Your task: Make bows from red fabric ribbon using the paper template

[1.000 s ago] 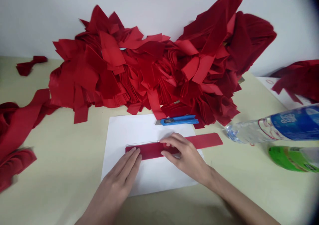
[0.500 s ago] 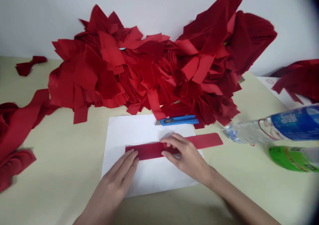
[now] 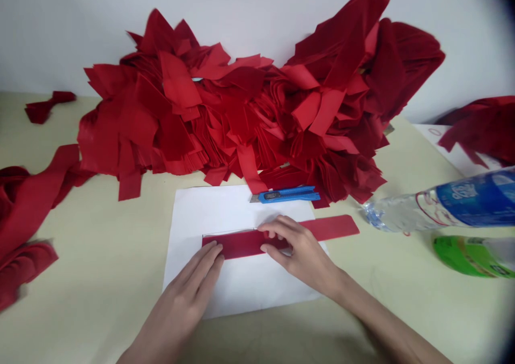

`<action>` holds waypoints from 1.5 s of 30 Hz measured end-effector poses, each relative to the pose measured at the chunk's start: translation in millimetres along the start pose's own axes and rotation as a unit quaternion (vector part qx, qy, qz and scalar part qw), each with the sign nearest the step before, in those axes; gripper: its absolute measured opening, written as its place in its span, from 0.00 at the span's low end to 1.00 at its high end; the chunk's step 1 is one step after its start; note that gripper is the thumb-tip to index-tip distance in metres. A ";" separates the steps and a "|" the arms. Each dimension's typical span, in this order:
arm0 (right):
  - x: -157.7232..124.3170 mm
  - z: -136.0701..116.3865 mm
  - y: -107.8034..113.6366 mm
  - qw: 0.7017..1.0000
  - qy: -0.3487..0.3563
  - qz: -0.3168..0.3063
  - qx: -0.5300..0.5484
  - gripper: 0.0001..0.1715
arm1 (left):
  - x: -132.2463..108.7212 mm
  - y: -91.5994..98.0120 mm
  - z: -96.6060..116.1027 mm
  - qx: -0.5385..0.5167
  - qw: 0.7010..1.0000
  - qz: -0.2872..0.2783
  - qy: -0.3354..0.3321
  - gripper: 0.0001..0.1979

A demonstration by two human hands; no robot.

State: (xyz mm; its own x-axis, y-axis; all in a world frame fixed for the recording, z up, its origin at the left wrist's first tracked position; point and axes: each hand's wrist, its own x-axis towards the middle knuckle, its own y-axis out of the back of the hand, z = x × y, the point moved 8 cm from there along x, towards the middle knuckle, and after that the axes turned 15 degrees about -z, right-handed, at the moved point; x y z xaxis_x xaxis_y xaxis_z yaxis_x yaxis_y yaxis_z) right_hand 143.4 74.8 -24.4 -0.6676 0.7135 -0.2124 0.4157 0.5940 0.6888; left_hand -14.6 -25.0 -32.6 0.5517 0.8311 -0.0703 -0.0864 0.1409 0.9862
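Observation:
A long red fabric strip [image 3: 245, 242] lies across a white paper sheet [image 3: 225, 208], its right end reaching past the sheet onto the table. My left hand [image 3: 189, 291] lies flat and open, fingertips at the strip's left end. My right hand [image 3: 295, 251] rests on the strip's middle, fingers bent and pressing down on it, thumb on the near edge. A blue utility knife [image 3: 287, 194] lies just beyond the sheet's far edge, a short way above my right hand.
A big heap of red fabric pieces [image 3: 249, 101] fills the back of the table against the wall. More red cloth [image 3: 28, 208] lies at the left and at the far right [image 3: 483, 128]. A clear water bottle [image 3: 438, 205] and a green bottle [image 3: 470, 255] lie at the right.
My left hand slid back slightly toward me along the strip's left end. My right hand and the strip stayed put.

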 end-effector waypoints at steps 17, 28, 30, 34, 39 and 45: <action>-5.1 -10.4 2.2 0.996 0.075 0.024 -0.052 0.07 | 8.7 3.4 6.4 0.040 0.999 -0.009 0.005 0.31; -10.1 -19.1 -2.1 0.971 0.126 0.034 -0.203 0.11 | 8.7 4.0 8.1 0.061 0.998 0.003 0.002 0.27; -11.4 -19.8 -3.5 0.963 0.135 0.033 -0.231 0.12 | 9.9 5.3 8.6 0.061 0.998 0.003 0.008 0.28; -11.8 -15.1 -2.8 0.958 0.120 0.027 -0.258 0.12 | 12.0 10.3 10.7 0.063 0.997 0.026 0.030 0.30; -13.7 -15.2 -3.0 0.948 0.119 0.020 -0.293 0.12 | 18.5 12.4 16.9 0.103 0.992 0.034 0.066 0.26; -11.5 -12.4 -2.1 0.965 0.099 0.006 -0.244 0.12 | 25.1 10.8 23.7 0.132 0.985 0.024 0.110 0.25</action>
State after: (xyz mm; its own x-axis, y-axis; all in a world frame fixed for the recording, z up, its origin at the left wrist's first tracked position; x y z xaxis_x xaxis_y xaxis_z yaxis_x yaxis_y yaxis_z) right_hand 142.6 60.7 -14.8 -0.7894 0.6059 -0.0983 0.1167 0.3053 0.9451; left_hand 18.0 -15.4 -20.2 0.3567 0.9339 -0.0251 0.1274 -0.0220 0.9916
